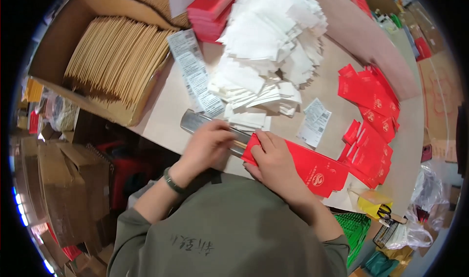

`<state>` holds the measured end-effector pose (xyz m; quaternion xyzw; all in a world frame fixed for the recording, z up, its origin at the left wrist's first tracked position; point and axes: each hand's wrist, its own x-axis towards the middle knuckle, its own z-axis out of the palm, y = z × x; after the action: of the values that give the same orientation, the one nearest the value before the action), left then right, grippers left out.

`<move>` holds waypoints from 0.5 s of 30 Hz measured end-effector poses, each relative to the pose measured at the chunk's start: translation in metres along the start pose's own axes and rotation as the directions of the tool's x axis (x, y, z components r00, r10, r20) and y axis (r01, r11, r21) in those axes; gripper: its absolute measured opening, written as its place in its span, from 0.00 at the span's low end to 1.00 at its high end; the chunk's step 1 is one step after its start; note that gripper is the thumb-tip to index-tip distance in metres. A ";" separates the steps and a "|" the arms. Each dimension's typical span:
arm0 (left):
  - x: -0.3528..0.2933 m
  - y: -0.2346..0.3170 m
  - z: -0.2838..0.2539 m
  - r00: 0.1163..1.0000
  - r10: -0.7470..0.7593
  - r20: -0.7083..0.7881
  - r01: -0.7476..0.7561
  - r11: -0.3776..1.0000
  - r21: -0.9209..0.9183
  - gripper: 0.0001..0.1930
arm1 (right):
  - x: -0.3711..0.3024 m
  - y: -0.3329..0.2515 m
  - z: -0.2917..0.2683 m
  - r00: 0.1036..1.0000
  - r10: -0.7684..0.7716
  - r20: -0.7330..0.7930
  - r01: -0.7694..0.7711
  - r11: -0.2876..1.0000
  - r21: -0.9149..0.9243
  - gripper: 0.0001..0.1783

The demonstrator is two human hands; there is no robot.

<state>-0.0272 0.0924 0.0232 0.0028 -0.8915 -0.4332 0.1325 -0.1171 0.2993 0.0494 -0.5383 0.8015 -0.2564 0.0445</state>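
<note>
My right hand [273,159] grips the near-left end of a long red paper sleeve [320,173], its thumb and fingers around the mouth. The sleeve slants down to the right and bears a gold emblem. A shiny grey metal trough [194,121] runs from the left toward the sleeve's mouth. My left hand [211,142] is over the trough with curled fingers, somewhat blurred; what it holds is hidden. A narrow tan strip [239,143] shows between my left hand and the sleeve. Whether the trough goes inside the sleeve I cannot tell.
A cardboard box [124,113] of upright tan pieces stands left. White paper packets [266,37] are heaped at the back, beside a red stack [210,13]. Printed label strips [195,67] lie nearby. More red sleeves [371,155] lie right, near a yellow box [372,203] with scissors.
</note>
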 end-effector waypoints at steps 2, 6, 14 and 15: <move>-0.008 -0.004 -0.011 0.949 -0.278 -0.149 0.296 0.949 0.113 0.10 | -0.006 -0.002 0.002 0.995 0.103 0.003 -0.102 0.990 -0.096 0.21; 0.000 0.023 0.016 0.937 -0.344 0.064 0.349 0.913 -0.211 0.11 | -0.004 0.003 0.010 0.999 0.031 -0.004 -0.031 0.999 0.009 0.24; 0.000 0.024 -0.011 0.959 0.118 0.259 -0.242 0.816 0.526 0.37 | -0.012 0.005 -0.018 0.988 -0.147 -0.048 0.147 0.989 0.005 0.19; -0.001 0.017 -0.013 0.963 0.048 0.265 -0.187 0.827 0.530 0.32 | -0.006 0.007 -0.034 0.980 -0.197 0.026 0.197 0.980 0.000 0.12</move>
<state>-0.0209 0.0936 0.0434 -0.0667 -0.9859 -0.1469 0.0439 -0.1326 0.3187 0.0746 -0.6184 0.7439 -0.2516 0.0288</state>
